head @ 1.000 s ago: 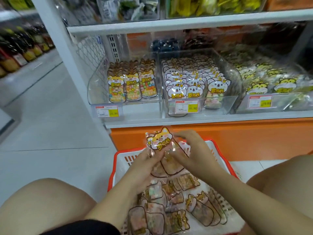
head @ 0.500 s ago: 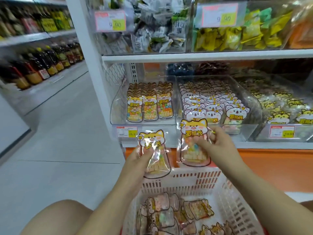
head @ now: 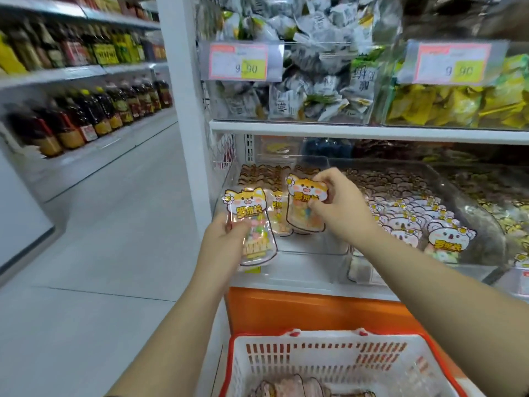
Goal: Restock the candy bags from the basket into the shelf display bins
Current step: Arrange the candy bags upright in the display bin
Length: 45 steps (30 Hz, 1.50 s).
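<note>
Two hands are busy, so this looks like the putting-in step. I think the next move is to slide each bag down at the front of the rows, standing up, and then let go. The left hand (head: 221,242) holds one candy bag (head: 253,224) low in front of the clear bin (head: 315,243); its fingers (head: 234,226) are curled round the side and grip it. Next along, the other candy bag (head: 305,209) is up at that same bin, just by the fox bags (head: 266,174) standing there. The right hand (head: 339,216) pinches its top corner with bent fingers (head: 323,179). More bags (head: 286,386) wait in the basket (head: 315,359) (lower down, near the shelf (head: 286,279)).
</note>
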Tool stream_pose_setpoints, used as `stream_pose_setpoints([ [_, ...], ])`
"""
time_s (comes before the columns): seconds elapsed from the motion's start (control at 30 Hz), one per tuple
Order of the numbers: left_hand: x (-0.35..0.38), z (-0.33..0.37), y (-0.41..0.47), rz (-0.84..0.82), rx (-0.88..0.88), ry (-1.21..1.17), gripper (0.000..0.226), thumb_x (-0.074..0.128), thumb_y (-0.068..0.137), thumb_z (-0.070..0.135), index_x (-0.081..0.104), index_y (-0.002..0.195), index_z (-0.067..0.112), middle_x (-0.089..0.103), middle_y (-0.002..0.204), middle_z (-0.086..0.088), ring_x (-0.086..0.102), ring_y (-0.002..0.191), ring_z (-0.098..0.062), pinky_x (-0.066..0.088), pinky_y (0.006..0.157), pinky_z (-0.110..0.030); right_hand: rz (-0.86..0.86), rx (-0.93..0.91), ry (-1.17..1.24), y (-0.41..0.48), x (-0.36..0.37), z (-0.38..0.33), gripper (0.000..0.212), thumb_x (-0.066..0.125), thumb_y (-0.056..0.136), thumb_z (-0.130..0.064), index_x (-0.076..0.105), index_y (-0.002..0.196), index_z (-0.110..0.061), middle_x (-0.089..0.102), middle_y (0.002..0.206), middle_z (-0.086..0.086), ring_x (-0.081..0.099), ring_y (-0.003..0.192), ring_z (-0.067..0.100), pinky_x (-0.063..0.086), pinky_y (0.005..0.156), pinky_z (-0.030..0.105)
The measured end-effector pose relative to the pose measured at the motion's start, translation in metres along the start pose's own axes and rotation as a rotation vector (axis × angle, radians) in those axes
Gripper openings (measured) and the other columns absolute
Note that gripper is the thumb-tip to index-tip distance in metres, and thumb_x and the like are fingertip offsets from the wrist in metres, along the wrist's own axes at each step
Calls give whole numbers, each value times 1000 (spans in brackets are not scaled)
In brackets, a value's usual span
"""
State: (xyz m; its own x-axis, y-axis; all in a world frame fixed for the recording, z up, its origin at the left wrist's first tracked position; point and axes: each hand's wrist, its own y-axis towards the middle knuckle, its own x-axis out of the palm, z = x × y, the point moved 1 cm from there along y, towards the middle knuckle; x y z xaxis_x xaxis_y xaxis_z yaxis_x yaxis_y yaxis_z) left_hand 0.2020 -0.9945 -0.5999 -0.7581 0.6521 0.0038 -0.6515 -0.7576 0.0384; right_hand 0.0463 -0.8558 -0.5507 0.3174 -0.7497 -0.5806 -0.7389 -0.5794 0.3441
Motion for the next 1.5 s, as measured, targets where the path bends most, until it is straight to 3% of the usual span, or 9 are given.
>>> stream_pose_setpoints([
  [0.17, 12, 12, 39, -92, 91, 114, 22, 62, 94, 5, 63, 106, 24, 70, 89, 10, 67, 68, 5, 49, 57, -10, -83, 37, -257, 37, 22, 18, 27, 63, 86, -10, 68, 109, -22, 66, 96, -5, 61, 93, 17, 39, 73, 21],
  [0.3, 27, 13, 82, -164, 20, 265, 23, 66, 89, 7, 62, 93, 29, 72, 90, 8, 71, 86, -14, 59, 81, -32, -96, 15, -627, 51, 17, 5, 33, 64, 86, -24, 62, 118, -29, 69, 106, 0, 62, 103, 28, 47, 81, 35],
  [0.47, 44, -3, 107, -247, -108, 344, 30, 65, 86, -4, 62, 90, 26, 71, 95, 3, 67, 96, -21, 54, 95, -40, -228, 19, -851, 56, 8, -2, 43, 60, 88, -23, 55, 131, -25, 67, 122, 6, 61, 113, 30, 39, 105, 45],
  [0.63, 59, -33, 130, -244, -149, 403, 72, 72, 66, 12, 54, 135, 18, 67, 123, -8, 66, 100, -27, 58, 85, -41, -252, 42, -949, 51, 6, -6, 38, 59, 89, -27, 53, 126, -18, 65, 117, 12, 60, 111, 34, 40, 103, 44],
  [0.8, 67, -27, 121, -253, -99, 561, 29, 68, 87, 1, 61, 114, 10, 62, 101, -16, 61, 88, -29, 43, 67, -29, -304, 31, -1009, 44, 14, 3, 36, 58, 88, -24, 54, 123, -21, 67, 117, 7, 61, 112, 30, 33, 109, 43],
  [0.9, 71, -28, 122, -287, -59, 615, 39, 71, 87, 4, 58, 123, 10, 65, 106, -14, 63, 95, -32, 50, 76, -34, -348, 21, -1041, 47, 16, 6, 39, 62, 89, -27, 52, 127, -23, 66, 118, 5, 60, 114, 28, 27, 116, 46],
  [1.03, 60, -16, 132, -288, 5, 693, 31, 72, 86, 3, 55, 109, 14, 60, 97, -1, 59, 77, -20, 47, 61, -29, -354, -3, -1086, 57, 21, 8, 38, 59, 90, -18, 51, 126, -20, 66, 118, 7, 61, 113, 30, 26, 113, 48],
  [1.23, 26, 13, 147, -119, 61, 666, 54, 64, 85, -2, 54, 134, 16, 66, 121, -9, 66, 105, -30, 55, 89, -38, -343, -19, -1129, 67, 34, 18, 44, 63, 84, -8, 51, 125, -18, 67, 116, 5, 63, 110, 29, 29, 110, 50],
  [1.5, 36, 1, 136, -217, 15, 706, 48, 64, 87, 1, 55, 131, 18, 65, 123, -6, 65, 101, -24, 42, 65, -23, -306, -64, -1234, 82, 58, 39, 43, 59, 86, -5, 51, 126, -16, 71, 106, 3, 65, 101, 27, 35, 104, 42],
])
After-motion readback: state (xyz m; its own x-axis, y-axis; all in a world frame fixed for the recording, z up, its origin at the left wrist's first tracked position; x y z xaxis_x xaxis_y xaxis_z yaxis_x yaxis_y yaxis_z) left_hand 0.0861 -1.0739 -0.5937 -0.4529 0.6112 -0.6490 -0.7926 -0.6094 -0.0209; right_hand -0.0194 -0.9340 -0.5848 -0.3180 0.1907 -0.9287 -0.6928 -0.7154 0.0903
